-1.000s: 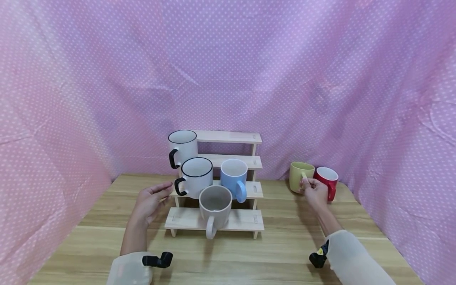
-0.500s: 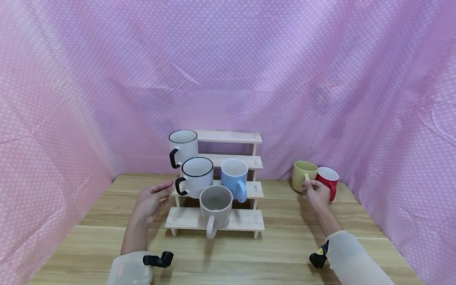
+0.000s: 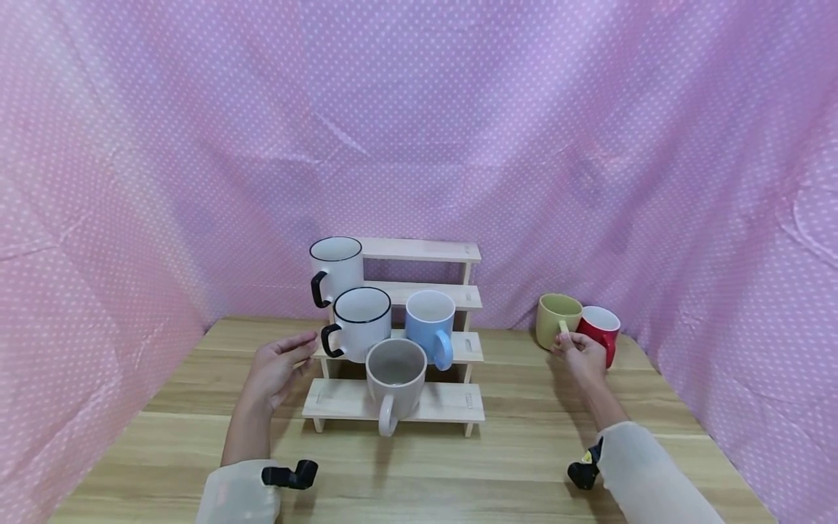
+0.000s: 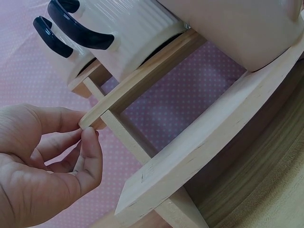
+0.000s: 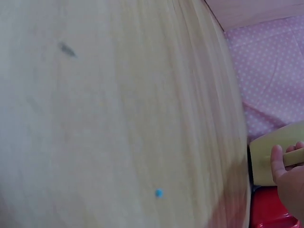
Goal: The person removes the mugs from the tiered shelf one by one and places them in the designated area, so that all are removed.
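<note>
My left hand [image 3: 278, 372] pinches the left end of a shelf on a stepped wooden display stand [image 3: 455, 402]; in the left wrist view thumb and index finger meet at that shelf's corner [image 4: 90, 118]. Far to the right, my right hand [image 3: 585, 362] pinches the handle of a yellow-green mug [image 3: 548, 320], which stands upright at the back of the table. A red mug [image 3: 599, 338] with a white inside is close beside it, partly hidden by that hand. In the right wrist view the hand [image 5: 293, 183] and mug show only at the right edge.
On the stand are two white mugs with black rims and handles, one higher [image 3: 347, 273] and one lower [image 3: 369, 338], a light blue mug [image 3: 425, 338], and a beige mug [image 3: 396, 389] on the lowest step. Pink dotted cloth [image 3: 419, 131] hangs behind the wooden table [image 3: 511, 451].
The yellow-green mug has shifted slightly right with my right hand, closer to the red mug, then stayed about there. My left hand has kept its place at the stand.
</note>
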Demonstrator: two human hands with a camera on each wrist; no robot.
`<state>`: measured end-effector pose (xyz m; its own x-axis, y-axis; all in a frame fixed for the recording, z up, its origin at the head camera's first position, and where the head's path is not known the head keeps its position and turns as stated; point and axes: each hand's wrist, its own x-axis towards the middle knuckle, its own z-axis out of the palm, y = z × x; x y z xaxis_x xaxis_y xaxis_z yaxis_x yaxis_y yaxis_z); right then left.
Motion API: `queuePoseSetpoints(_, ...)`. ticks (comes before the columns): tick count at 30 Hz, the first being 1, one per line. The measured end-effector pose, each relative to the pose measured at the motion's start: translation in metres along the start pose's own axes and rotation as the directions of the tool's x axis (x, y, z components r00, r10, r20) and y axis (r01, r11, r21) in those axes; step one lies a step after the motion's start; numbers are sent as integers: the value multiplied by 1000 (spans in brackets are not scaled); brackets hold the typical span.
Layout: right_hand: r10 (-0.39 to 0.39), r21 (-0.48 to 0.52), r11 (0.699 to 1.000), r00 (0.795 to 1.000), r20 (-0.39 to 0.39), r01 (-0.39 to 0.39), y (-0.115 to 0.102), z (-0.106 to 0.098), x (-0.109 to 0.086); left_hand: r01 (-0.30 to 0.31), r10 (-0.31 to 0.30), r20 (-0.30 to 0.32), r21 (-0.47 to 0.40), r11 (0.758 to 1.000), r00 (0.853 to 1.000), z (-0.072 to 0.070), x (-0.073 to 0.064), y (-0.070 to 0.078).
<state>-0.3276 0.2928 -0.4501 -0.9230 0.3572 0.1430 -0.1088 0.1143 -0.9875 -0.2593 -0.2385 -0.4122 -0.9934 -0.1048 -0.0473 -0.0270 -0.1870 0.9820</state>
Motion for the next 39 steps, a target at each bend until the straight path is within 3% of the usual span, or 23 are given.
queuePoseSetpoints(4,20,-22,1000,1000,-6,-20,4,-1,-1,3,-3,2,-10,1000,1000,0,0,0)
queuePoseSetpoints(11,33,72,997,999,11,-33,7,0,-1,-2,2,-11,-3,1000,1000,-1,0,-1)
queuePoseSetpoints(19,43,80,996,999,19,-44,7,-2,-2,-4,4,-10,10,1000,1000,0,-1,-2)
queuePoseSetpoints(21,34,40,999,999,11,-34,7,-3,-2,-5,5,-10,15,1000,1000,0,-1,-1)
queuePoseSetpoints(25,-34,-136,990,998,-48,27,5,-4,-1,-6,6,-9,18,1000,1000,0,-1,0)
queuePoseSetpoints(28,-109,-267,960,990,-90,81,4,-4,2,-6,6,-12,15,1000,1000,-1,0,-1)
queuePoseSetpoints(33,-231,-425,888,970,-80,177,-2,-2,5,-8,8,-13,11,1000,1000,-1,0,-2)
queuePoseSetpoints(36,-327,-505,821,944,-32,267,-10,0,4,-9,9,-10,8,1000,1000,-1,0,-2)
queuePoseSetpoints(39,-435,-564,728,899,61,390,-24,5,3,-8,8,-8,5,1000,1000,-2,0,-2)
